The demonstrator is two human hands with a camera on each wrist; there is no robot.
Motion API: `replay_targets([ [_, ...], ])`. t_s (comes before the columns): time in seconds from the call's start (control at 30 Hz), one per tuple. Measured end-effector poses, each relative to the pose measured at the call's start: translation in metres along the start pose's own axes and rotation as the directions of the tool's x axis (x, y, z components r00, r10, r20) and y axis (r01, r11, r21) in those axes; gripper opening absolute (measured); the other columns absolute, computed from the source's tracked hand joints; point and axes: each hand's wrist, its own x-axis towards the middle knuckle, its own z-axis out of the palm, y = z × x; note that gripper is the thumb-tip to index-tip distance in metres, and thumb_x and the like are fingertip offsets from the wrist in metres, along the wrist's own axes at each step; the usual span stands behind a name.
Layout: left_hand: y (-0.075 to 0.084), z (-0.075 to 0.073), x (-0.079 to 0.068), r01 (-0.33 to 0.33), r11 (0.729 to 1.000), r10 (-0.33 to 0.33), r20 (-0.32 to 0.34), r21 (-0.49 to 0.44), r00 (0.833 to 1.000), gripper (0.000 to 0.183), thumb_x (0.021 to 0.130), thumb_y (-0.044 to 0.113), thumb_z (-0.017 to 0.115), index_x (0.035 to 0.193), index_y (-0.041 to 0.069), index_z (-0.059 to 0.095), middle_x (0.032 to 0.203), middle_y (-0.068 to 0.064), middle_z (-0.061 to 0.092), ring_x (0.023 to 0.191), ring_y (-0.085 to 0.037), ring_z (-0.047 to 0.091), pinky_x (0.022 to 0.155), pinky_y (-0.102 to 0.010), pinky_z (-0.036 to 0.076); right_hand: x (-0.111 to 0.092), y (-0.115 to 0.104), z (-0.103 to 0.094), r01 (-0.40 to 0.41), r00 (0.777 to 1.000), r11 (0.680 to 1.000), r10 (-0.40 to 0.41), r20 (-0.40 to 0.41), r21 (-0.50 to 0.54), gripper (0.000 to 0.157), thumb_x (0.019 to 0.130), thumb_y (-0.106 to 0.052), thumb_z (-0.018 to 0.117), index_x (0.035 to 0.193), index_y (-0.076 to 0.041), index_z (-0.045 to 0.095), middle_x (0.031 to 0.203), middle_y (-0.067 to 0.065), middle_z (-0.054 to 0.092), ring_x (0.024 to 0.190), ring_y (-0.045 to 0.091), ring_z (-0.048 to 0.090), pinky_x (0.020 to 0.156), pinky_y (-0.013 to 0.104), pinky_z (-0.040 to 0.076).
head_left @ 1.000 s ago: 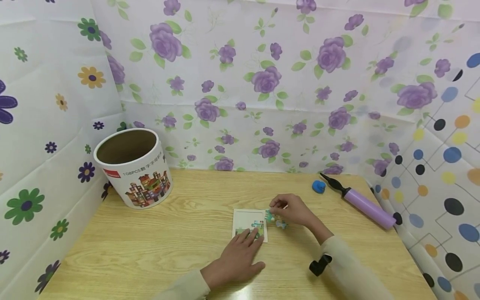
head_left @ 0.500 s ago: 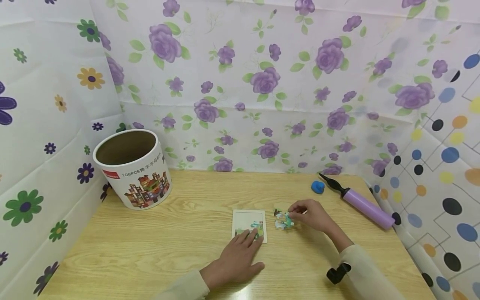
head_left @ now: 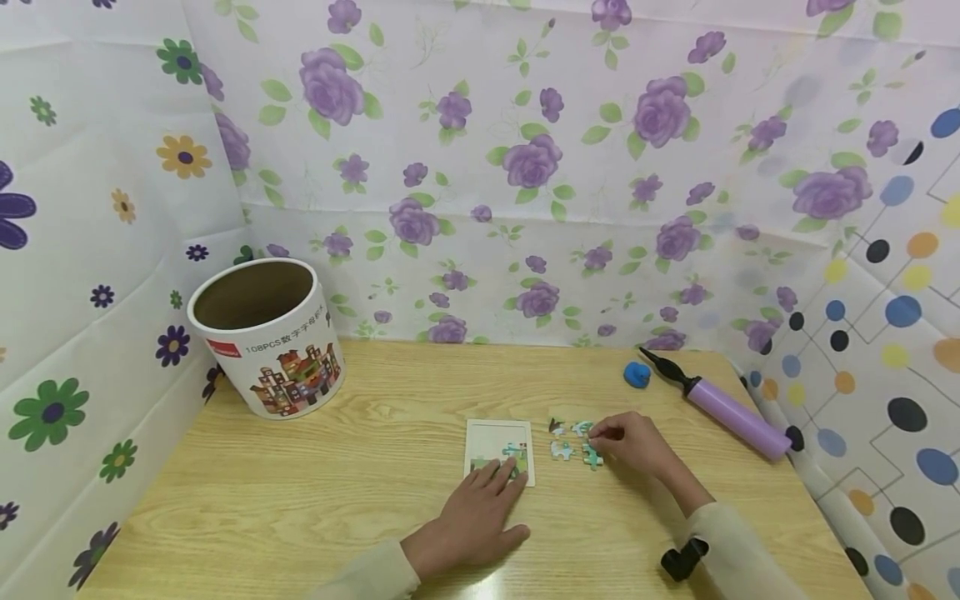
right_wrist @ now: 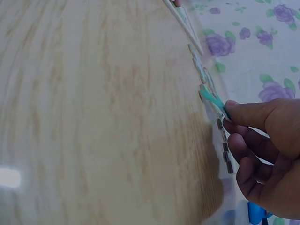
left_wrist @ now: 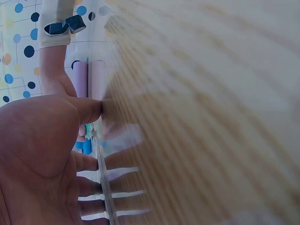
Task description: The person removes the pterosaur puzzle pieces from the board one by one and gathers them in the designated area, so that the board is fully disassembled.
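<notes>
My left hand (head_left: 480, 517) lies flat with fingers spread over the lower part of a small white puzzle tray (head_left: 489, 437). A few joined pieces show in the tray's lower right, partly hidden by the fingers. To the right of the tray, my right hand (head_left: 636, 443) pinches a teal jigsaw piece (right_wrist: 214, 101) between thumb and index finger, low over the table. Several loose jigsaw pieces (head_left: 562, 451) lie beside it, left of the fingertips. In the left wrist view the left fingertips reach over the tray's edge (left_wrist: 107, 187).
Beyond the right hand are a small blue toy (head_left: 637, 374) and a purple hand pump (head_left: 735, 415) with a black nozzle. A large white bucket (head_left: 285, 367) stands at the back left. Patterned cloth walls (head_left: 480, 250) enclose the wooden table (head_left: 300, 500).
My right hand has moved right, away from the tray's edge, with the teal jigsaw piece, which is now at the right of the loose pieces. My left hand stays on the tray.
</notes>
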Motion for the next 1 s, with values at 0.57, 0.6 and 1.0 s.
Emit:
replay_targets([
  [0.57,0.004,-0.002,-0.002,0.011,1.000,-0.010,-0.004,0.014,1.000,0.071,0.104,0.054,0.044,0.160,0.012,0.035,0.167,-0.014,0.026,0.153,-0.034,0.027,0.119,-0.051,0.031,0.008,-0.014,0.003,0.070,0.996,0.994,-0.074,-0.042,-0.087,0.007,0.092,-0.019,0.077,0.097,-0.016,0.081,0.086,-0.009,0.072,0.074,0.008,0.059,0.065,0.026,0.050],
  [0.6,0.004,-0.003,-0.002,0.010,1.000,-0.010,-0.007,0.013,1.000,0.071,0.104,0.054,0.045,0.160,0.011,0.035,0.167,-0.014,0.027,0.153,-0.035,0.028,0.119,-0.051,0.031,0.010,-0.017,0.004,0.086,0.995,0.993,-0.089,-0.038,-0.080,0.007,0.092,-0.019,0.077,0.098,-0.016,0.081,0.086,-0.008,0.072,0.074,0.008,0.060,0.066,0.026,0.050],
  [1.0,0.008,-0.001,-0.003,0.022,0.996,-0.019,-0.037,0.086,0.999,0.071,0.103,0.055,0.046,0.158,0.009,0.039,0.162,-0.009,0.039,0.148,-0.030,0.036,0.117,-0.049,0.034,0.035,-0.052,0.034,0.191,0.979,0.981,-0.191,0.065,-0.004,0.016,0.096,-0.025,0.074,0.108,-0.015,0.079,0.092,-0.011,0.071,0.083,0.006,0.064,0.075,0.030,0.055],
])
